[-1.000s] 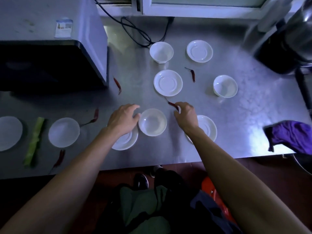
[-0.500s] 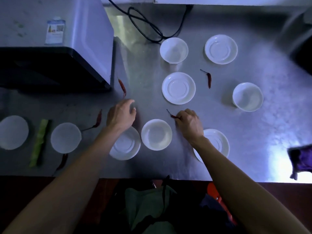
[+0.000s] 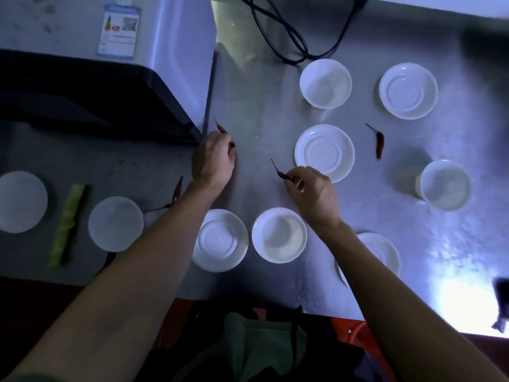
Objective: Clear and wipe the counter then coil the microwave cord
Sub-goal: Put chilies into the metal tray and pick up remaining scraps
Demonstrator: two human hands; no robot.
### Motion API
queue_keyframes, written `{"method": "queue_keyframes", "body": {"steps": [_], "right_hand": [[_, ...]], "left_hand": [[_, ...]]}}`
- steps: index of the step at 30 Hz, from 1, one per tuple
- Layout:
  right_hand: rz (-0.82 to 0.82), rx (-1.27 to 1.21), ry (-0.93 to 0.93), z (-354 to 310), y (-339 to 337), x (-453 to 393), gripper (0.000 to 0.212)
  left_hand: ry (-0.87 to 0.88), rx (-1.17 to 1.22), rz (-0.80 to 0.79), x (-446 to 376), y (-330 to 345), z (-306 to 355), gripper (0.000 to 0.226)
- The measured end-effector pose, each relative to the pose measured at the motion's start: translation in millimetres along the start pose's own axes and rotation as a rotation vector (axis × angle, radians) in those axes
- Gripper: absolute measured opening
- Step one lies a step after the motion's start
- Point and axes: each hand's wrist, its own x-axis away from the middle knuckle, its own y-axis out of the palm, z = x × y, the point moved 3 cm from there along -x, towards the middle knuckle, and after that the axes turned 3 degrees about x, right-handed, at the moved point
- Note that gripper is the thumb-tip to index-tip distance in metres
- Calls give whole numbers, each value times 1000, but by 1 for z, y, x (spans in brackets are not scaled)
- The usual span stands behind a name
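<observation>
**With both hands on chillies, the counter holds its dishes**

While your right hand (image 3: 311,193) pinches a dried red chilli (image 3: 281,173) just off the counter (image 3: 256,111), your left hand (image 3: 213,159) curls over another chilli (image 3: 221,129) beside the microwave (image 3: 104,64). Its black cord (image 3: 278,26) lies looped at the back, near a white bowl (image 3: 325,83). Saucers and bowls sit scattered around.

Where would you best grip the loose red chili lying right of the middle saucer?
Probably pinch the red chili across its thicker body, coming straight down from above. It lies flat on the bare counter, its thin stem pointing up-left, clear of the middle saucer, so fingers fit on both sides.
</observation>
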Motion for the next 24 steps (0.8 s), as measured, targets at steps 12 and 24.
{"method": "queue_keyframes", "body": {"steps": [12, 24], "right_hand": [[-5, -52, 40, -7, 0, -15, 8], [53, -113, 68, -2, -11, -2, 6]], "left_hand": [[87, -53, 7, -21, 5, 14, 23], [-3, -54, -5, 13, 8, 19, 18]]}}
